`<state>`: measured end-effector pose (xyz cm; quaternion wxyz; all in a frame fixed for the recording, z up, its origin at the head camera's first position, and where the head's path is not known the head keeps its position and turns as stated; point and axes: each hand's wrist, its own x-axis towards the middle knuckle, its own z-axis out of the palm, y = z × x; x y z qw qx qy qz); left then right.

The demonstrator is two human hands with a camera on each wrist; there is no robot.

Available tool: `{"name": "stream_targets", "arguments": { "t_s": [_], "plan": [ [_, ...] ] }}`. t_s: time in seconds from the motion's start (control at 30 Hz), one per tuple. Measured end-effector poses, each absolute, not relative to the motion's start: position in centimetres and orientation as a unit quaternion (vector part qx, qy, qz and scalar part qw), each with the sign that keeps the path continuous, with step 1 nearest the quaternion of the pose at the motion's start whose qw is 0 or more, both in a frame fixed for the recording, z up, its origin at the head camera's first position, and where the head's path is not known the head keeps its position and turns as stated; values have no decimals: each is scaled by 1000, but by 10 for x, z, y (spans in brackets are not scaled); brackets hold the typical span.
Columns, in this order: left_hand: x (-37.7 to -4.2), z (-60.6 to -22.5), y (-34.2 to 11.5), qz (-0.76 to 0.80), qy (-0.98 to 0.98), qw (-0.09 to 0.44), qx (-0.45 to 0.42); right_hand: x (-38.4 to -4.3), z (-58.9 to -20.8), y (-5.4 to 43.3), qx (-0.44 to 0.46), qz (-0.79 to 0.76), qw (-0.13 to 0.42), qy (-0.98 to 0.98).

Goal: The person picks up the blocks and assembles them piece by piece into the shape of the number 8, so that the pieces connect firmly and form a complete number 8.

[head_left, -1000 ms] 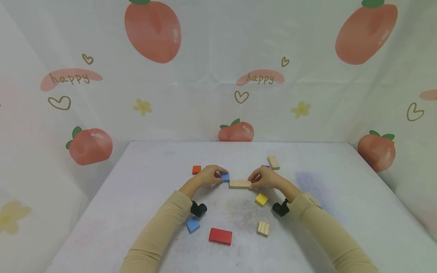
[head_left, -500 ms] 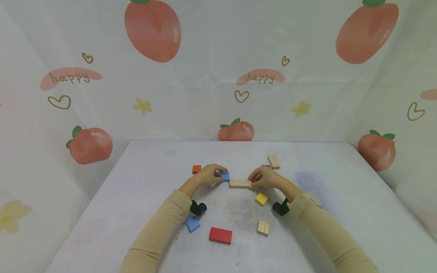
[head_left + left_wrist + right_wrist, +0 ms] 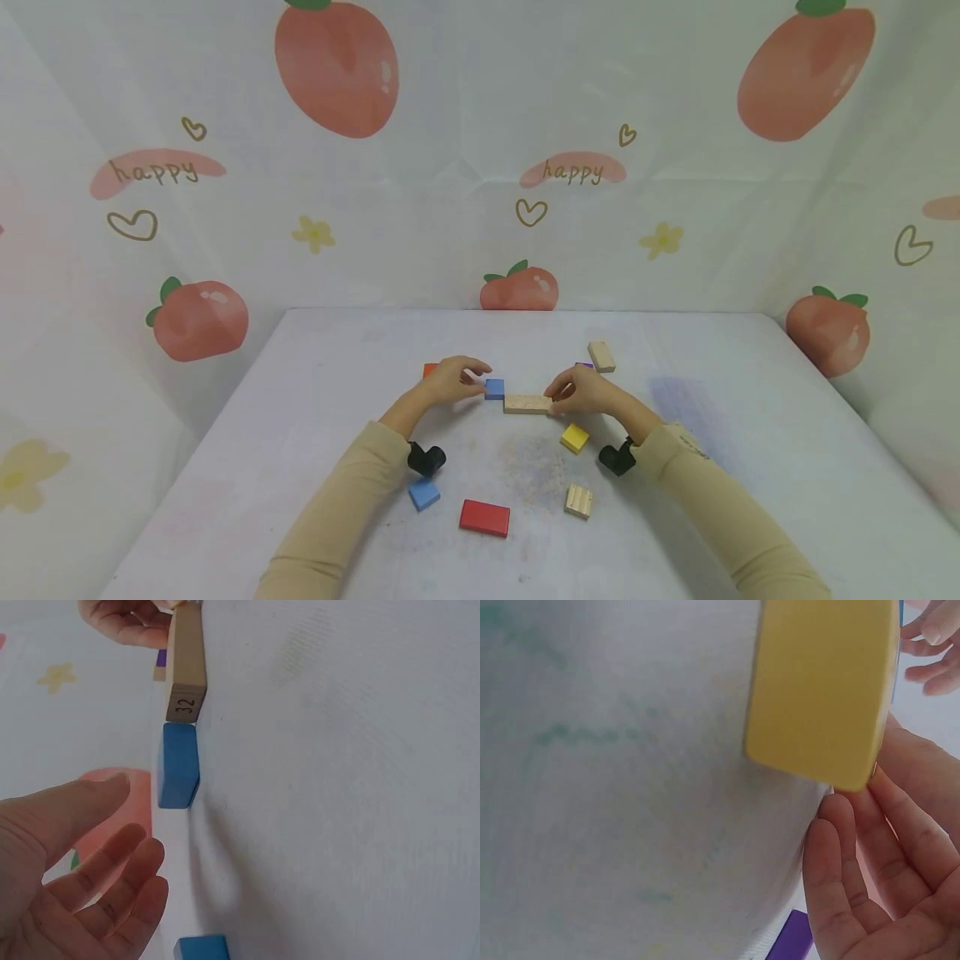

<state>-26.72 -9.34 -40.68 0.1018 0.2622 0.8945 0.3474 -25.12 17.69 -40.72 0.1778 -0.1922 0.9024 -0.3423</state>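
In the head view a small blue block [image 3: 494, 389] lies against the left end of a long plain wooden block [image 3: 527, 404]. My left hand [image 3: 452, 380] is just left of the blue block, thumb and fingers spread with nothing between them. The left wrist view shows a gap between that hand and the blue block [image 3: 178, 766], and the number 32 on the wooden block's end [image 3: 184, 703]. At the wooden block's right end, my right hand [image 3: 585, 390] pinches it between thumb and fingers. A yellow block [image 3: 821, 690] hides part of this grip in the right wrist view.
Nearer the front lie a yellow block [image 3: 574, 438], a striped wooden block [image 3: 578, 502], a red block [image 3: 484, 518] and another blue block [image 3: 424, 494]. Behind the hands are an orange-red block [image 3: 430, 369], a purple block [image 3: 584, 365] and a plain wooden block [image 3: 602, 357].
My left hand has let go of the blue block and drawn back to the left, its fingers opening. The right hand and the blocks have stayed in place.
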Motion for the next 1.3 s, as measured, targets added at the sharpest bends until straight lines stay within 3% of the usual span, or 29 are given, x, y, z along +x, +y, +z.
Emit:
{"name": "stream_targets", "arguments": {
  "t_s": [0.9,1.3],
  "plan": [
    [-251,-399,-156,371,905,46,205,-252,-409,176,-177,-341,178,906],
    [-251,-412,-171,376,908,79,166,-251,-408,177,-186,-343,177,904]
  ]
}}
